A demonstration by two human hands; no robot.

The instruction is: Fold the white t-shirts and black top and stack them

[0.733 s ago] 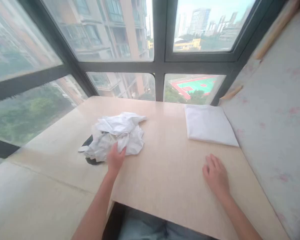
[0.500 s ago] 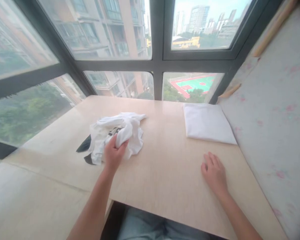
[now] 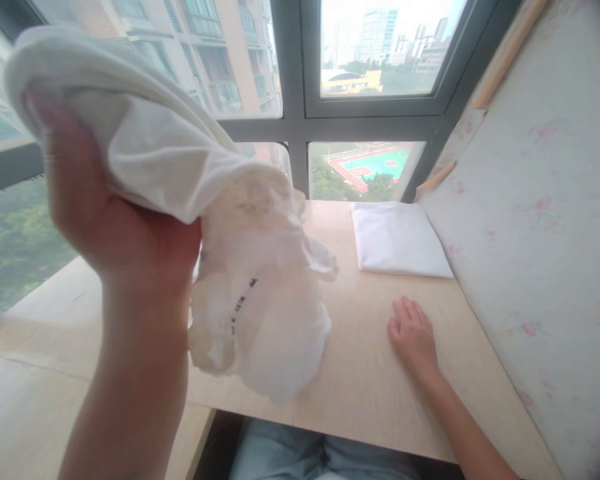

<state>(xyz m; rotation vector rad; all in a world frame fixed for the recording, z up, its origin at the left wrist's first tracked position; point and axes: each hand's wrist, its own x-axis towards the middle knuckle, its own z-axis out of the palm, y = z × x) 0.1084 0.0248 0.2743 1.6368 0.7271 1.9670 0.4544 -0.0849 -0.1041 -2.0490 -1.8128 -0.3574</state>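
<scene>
My left hand (image 3: 115, 207) is raised close to the camera, its fingers wrapped round a bunched part of a white shirt (image 3: 275, 313). The shirt hangs down to the right from my grip, crumpled, with a line of small black print on it. My left fingers are partly hidden by the cloth. On the tabletop at the right rests my right hand (image 3: 414, 337), palm down and fingers stretched forward, holding nothing. A folded white cloth (image 3: 403, 239) lies flat just beyond it, apart from the fingers.
The pale wooden tabletop (image 3: 350, 373) meets windows with a dark frame (image 3: 295, 160) at the back. A wall with flowered paper (image 3: 525, 267) borders the right side. My legs (image 3: 280, 450) are below the front edge.
My left hand has lifted the white shirt off the tabletop, up and toward the camera on the left. My right hand stays resting on the table. The view has shifted slightly.
</scene>
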